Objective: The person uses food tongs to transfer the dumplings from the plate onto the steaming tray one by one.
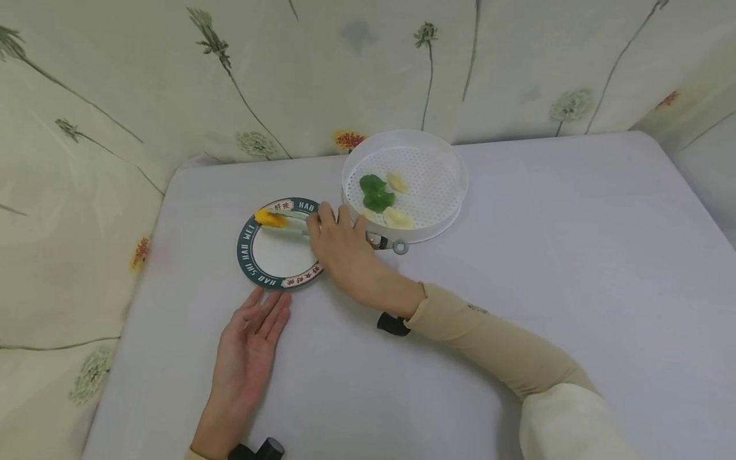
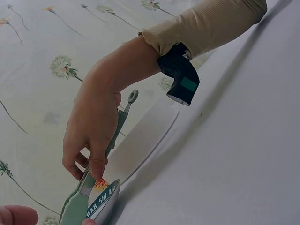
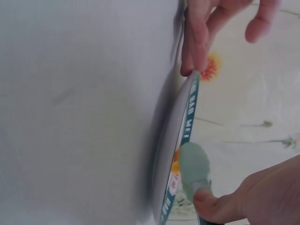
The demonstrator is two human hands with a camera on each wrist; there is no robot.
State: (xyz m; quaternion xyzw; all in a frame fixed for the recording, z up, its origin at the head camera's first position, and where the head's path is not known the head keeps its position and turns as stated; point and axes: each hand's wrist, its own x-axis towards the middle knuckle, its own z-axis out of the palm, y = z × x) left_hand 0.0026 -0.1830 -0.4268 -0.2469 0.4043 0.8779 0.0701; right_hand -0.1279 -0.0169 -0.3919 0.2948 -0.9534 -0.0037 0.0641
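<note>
My right hand (image 1: 345,252) grips a pair of tongs (image 2: 75,206) with pale green tips, held from above. The tips reach over a round plate (image 1: 246,250) with a lettered dark green rim. At the tips is a yellow piece (image 1: 270,219) near the plate's far left rim; whether the tips pinch it I cannot tell. My left hand (image 1: 248,348) lies palm up with fingers extended, its fingertips (image 3: 199,61) touching the plate's near edge.
A round white perforated tray (image 1: 439,172) stands behind and to the right of the plate. In it lie green pieces (image 1: 376,193) and pale yellow pieces (image 1: 398,218). A white cloth covers the table (image 1: 546,255), and a flower-patterned curtain (image 1: 368,70) hangs behind.
</note>
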